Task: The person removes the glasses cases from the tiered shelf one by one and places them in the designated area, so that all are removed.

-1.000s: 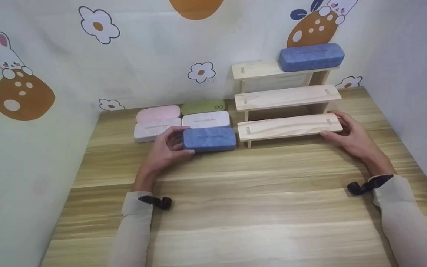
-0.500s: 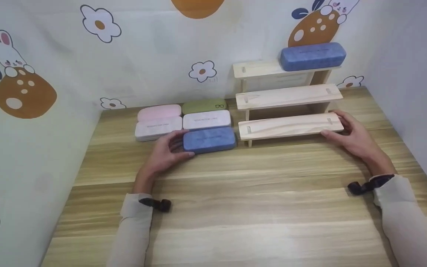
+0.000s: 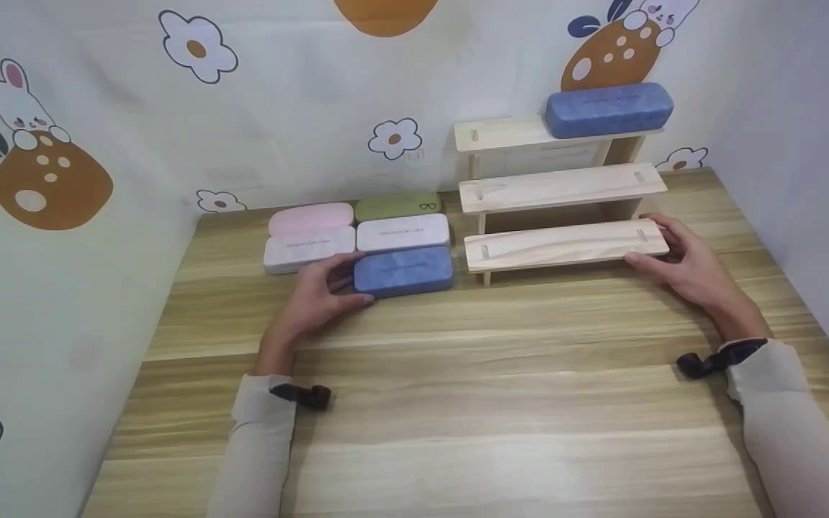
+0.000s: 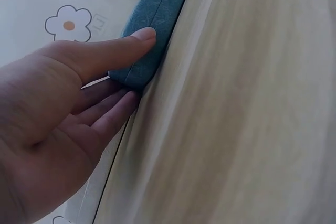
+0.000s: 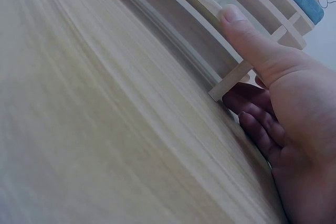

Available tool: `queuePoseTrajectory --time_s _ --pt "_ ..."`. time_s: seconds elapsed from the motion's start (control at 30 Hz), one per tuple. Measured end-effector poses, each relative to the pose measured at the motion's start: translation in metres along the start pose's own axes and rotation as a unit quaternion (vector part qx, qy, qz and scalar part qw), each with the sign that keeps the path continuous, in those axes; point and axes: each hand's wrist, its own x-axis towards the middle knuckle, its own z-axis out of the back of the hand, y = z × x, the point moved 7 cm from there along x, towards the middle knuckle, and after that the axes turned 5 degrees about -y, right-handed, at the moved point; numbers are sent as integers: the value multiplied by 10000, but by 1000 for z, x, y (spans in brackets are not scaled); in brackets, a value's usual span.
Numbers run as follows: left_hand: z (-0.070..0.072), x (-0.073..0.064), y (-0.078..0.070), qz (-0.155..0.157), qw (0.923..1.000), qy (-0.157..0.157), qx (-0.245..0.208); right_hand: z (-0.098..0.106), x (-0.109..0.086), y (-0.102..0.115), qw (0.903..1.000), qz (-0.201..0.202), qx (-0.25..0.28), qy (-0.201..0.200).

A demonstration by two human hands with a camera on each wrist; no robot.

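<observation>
A blue glasses case (image 3: pixel 404 271) lies on the wooden table (image 3: pixel 458 403), at the front of a cluster of cases. My left hand (image 3: pixel 339 284) grips its left end. The left wrist view shows the thumb on the front side of the blue case (image 4: pixel 157 9) and the fingers (image 4: pixel 113 111) tucked behind its end. My right hand (image 3: pixel 663 244) holds the right end of the lowest step of a three-step wooden rack (image 3: pixel 558 244), thumb on the front edge. In the right wrist view the thumb presses the step of the rack (image 5: pixel 194 35) and the fingers (image 5: pixel 252 114) curl round its end.
A second blue case (image 3: pixel 609 109) sits on the rack's top step. Behind the held case lie a white case (image 3: pixel 401 232), a green one (image 3: pixel 396 206), a pink one (image 3: pixel 310 218) and a pale pink one (image 3: pixel 306 248). Patterned walls enclose the table on three sides.
The blue case has slid slightly left in my left hand, widening the gap to the rack. My right hand stays on the rack's lowest step.
</observation>
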Motion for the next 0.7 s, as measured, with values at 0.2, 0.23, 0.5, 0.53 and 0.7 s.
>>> queuePoseTrajectory --time_s 0.2,0.23,0.5,0.53,0.7 --pt "2 1 -2 -24 9992 -21 404 1 -1 -2 9999 -134 -94 -37" --pt "2 0 -2 -31 9990 -25 446 1 -1 -3 9998 -158 -113 -38" --pt "4 -2 -4 26 9972 -80 741 3 0 -4 9994 -256 -238 -15" --pt "4 -2 -4 23 9973 -72 726 3 0 -4 9994 -257 -229 -6" --pt "3 -2 -5 -26 9981 -16 618 2 -1 -4 9995 -277 -115 79"
